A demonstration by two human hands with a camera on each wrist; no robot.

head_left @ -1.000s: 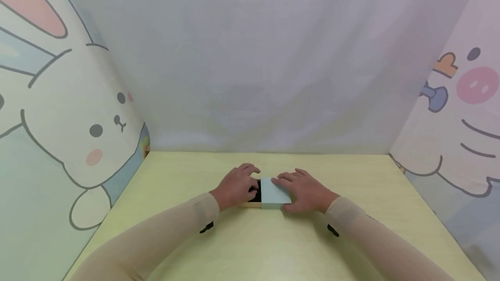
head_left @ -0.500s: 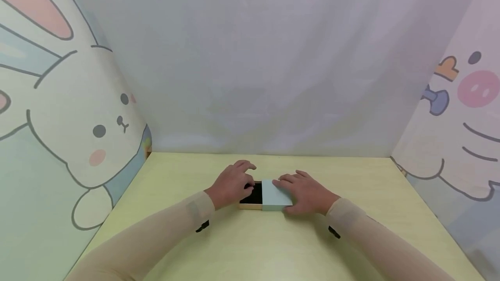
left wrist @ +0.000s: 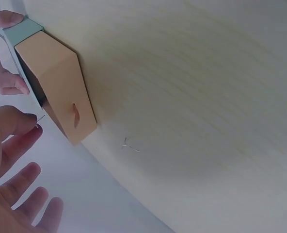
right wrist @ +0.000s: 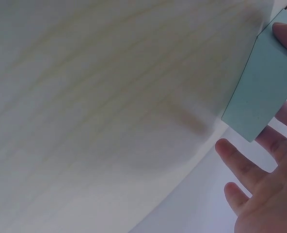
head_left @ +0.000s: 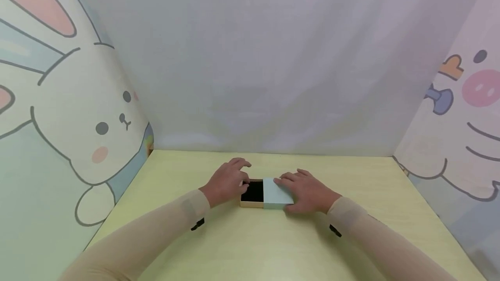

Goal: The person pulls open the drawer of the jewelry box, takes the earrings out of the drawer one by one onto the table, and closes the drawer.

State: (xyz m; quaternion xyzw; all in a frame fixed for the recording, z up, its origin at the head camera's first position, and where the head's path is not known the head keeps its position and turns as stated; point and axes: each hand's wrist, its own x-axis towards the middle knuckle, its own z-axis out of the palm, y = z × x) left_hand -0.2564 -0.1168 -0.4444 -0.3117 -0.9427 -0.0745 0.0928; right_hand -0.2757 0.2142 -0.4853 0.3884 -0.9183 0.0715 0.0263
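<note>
A slide-out drawer box lies on the table, its pale teal sleeve (head_left: pixel 275 192) to the right and its peach drawer (left wrist: pixel 61 80) pulled out to the left. The drawer's black inside (head_left: pixel 254 192) shows from above, and a small loop pull (left wrist: pixel 76 115) sits on its end face. My right hand (head_left: pixel 308 192) holds the sleeve, thumb on the near side and fingers over the top and far side. At the drawer's left end, my left hand (head_left: pixel 226 182) pinches a thin, needle-like piece (left wrist: pixel 40 118) between thumb and forefinger, its other fingers spread apart.
A tiny thin wire-like bit (left wrist: pixel 129 144) shows on the pale wooden table (head_left: pixel 250 246) beside the drawer end. A grey-white curtain (head_left: pixel 250 64) hangs behind, with cartoon-printed panels (head_left: pixel 78 133) at the sides.
My left hand has drawn back to the left from over the drawer, baring more of its black inside. The right hand keeps its place on the sleeve. The head view has shifted slightly.
</note>
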